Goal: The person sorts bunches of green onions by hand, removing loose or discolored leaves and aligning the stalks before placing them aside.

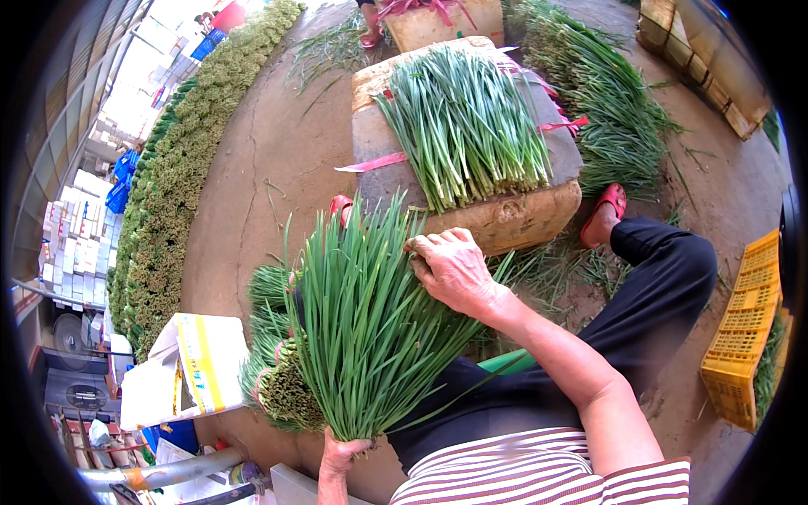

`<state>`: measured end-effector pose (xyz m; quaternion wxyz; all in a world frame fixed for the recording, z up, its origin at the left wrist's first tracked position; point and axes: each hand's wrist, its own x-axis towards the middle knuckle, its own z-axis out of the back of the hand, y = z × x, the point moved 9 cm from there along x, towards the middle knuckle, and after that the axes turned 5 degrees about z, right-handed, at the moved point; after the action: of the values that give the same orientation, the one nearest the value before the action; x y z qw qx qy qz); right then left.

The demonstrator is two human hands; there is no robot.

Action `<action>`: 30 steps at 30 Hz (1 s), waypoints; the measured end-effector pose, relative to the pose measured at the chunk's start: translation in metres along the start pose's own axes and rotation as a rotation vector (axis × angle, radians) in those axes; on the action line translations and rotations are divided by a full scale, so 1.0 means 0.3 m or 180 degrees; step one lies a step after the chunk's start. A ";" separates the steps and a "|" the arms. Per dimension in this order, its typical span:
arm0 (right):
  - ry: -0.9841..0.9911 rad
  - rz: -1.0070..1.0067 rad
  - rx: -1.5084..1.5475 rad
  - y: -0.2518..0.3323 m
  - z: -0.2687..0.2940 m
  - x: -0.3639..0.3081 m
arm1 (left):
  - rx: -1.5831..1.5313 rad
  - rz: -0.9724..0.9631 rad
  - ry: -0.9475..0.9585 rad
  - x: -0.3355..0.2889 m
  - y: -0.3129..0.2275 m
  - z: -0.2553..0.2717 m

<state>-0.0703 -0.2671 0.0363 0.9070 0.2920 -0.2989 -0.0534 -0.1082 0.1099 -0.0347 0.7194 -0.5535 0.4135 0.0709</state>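
Note:
My left hand (341, 454) is closed around the stem ends of a large bunch of garlic chives (362, 320), whose long green leaves fan upward over my lap. At the bunch's upper right edge, my right hand (454, 269) has its fingers curled and pinched at the leaves; the fingertips are partly hidden. In front of me, more garlic chives (463, 126) lie in a layer across a worn foam block (513, 220). A pink ribbon (370, 162) sticks out from under that layer. Tied bundles (290, 387) with pink bands lie left of the held bunch, partly behind it.
A pile of loose chives (606, 118) lies on the floor right of the block. Bundles in a long row (181, 185) run along the left. A white foam box (210, 362) stands at lower left, a yellow crate (741, 328) at right. Behind the block sits another box (446, 29).

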 end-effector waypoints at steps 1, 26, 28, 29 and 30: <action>0.0018 0.0000 -0.0028 -0.002 -0.005 0.002 | 0.0015 0.0010 0.0007 0.001 0.005 0.003; 0.0524 -0.0205 0.0212 -0.053 -0.100 -0.053 | -0.0232 0.0075 -0.0070 0.010 0.040 0.022; 0.0478 -0.0221 0.0276 -0.065 -0.100 -0.063 | -0.0263 0.0020 -0.0077 0.011 0.036 0.021; 0.0459 -0.0231 0.0310 -0.069 -0.099 -0.067 | -0.0279 -0.0003 -0.0082 0.011 0.031 0.016; 0.0384 -0.0234 0.0389 -0.072 -0.093 -0.071 | -0.0306 -0.0007 -0.0090 0.009 0.026 0.010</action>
<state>-0.0699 -0.2651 -0.0049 0.9012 0.3602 -0.2356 -0.0507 -0.1093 0.1144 -0.0422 0.6978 -0.5868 0.3989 0.0977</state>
